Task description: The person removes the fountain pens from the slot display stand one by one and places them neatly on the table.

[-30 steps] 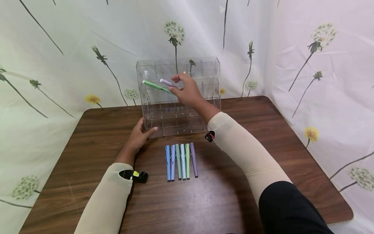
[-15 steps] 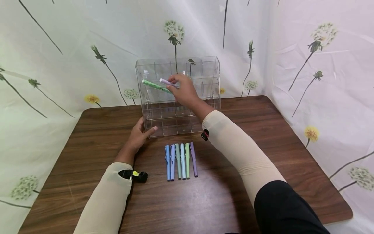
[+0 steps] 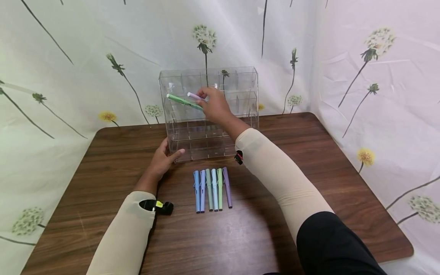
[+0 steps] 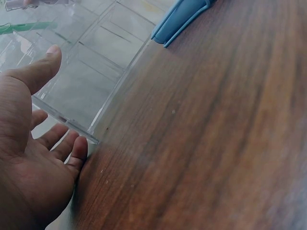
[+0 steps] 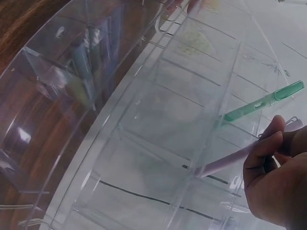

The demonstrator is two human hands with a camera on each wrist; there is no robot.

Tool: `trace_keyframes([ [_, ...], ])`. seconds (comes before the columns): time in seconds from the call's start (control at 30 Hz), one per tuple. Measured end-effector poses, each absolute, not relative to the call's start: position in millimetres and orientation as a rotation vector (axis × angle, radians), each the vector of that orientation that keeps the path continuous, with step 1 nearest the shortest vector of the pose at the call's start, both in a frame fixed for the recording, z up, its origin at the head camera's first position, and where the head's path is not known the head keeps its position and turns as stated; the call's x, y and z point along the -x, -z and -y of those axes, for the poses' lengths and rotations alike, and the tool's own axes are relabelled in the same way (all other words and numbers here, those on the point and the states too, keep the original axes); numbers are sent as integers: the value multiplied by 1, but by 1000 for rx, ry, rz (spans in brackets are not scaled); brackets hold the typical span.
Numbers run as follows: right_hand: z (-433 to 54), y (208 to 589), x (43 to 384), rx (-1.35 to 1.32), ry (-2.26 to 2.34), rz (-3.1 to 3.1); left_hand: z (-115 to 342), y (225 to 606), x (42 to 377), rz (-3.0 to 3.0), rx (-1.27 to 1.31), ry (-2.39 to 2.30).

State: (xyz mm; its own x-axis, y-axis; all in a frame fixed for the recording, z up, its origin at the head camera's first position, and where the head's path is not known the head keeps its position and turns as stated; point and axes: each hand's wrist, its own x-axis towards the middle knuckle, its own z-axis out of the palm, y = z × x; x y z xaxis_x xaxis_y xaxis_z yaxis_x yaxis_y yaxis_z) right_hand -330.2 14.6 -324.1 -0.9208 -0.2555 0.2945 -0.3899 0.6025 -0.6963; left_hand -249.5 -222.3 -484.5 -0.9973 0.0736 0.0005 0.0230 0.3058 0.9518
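A clear acrylic organizer [image 3: 199,151] with tiered compartments stands at the back of the table. My left hand [image 3: 161,160] is at its lower left corner. In the left wrist view its fingers [image 4: 60,139] lie along the side edge, and its thumb stretches across the front. My right hand [image 3: 216,105] pinches a lilac pen [image 3: 194,96] near its capped end. In the right wrist view the pen's lower end reaches down into an upper compartment. A green pen [image 3: 177,99] leans in the compartment to the left.
Several capped pens lie side by side on the wooden table [image 3: 113,172] before the organizer, among them a blue pen [image 3: 197,191] at the left and a purple pen [image 3: 227,188] at the right. A dandelion-print curtain [image 3: 137,38] hangs behind.
My right hand and forearm have shifted slightly left, and the fingers have closed in around the lilac pen. The left hand, green pen and pens on the table stay put.
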Motion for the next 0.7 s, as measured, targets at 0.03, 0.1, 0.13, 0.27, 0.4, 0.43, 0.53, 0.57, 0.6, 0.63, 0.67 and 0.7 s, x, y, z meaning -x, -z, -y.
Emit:
trace_keyframes([
  [0.03,-15,323,331,-538,-1219,2671,222,484,250,-2506,-92,-1822],
  [0.1,-16,321,331,-532,-1223,2684,222,484,250,-2506,-94,-1825],
  [0.13,-16,320,331,-531,-1226,2688,222,484,250,-2507,-96,-1827],
  [0.27,-17,318,329,-549,-1202,2687,222,483,250,-2503,-107,-1831],
  [0.4,-17,317,328,-601,-1169,2648,222,484,249,-2501,-110,-1835],
  [0.43,-17,317,327,-609,-1170,2638,222,484,249,-2501,-110,-1837],
  [0.53,-17,316,325,-625,-1179,2602,222,485,250,-2505,-111,-1838],
  [0.57,-17,315,324,-624,-1188,2599,222,485,250,-2509,-111,-1835],
  [0.6,-17,315,324,-627,-1193,2592,222,485,250,-2512,-108,-1834],
  [0.63,-17,315,322,-635,-1201,2580,223,485,250,-2516,-106,-1829],
  [0.67,-18,314,321,-643,-1222,2568,223,485,249,-2514,-104,-1829],
  [0.7,-18,314,320,-658,-1248,2551,223,484,249,-2513,-102,-1829],
])
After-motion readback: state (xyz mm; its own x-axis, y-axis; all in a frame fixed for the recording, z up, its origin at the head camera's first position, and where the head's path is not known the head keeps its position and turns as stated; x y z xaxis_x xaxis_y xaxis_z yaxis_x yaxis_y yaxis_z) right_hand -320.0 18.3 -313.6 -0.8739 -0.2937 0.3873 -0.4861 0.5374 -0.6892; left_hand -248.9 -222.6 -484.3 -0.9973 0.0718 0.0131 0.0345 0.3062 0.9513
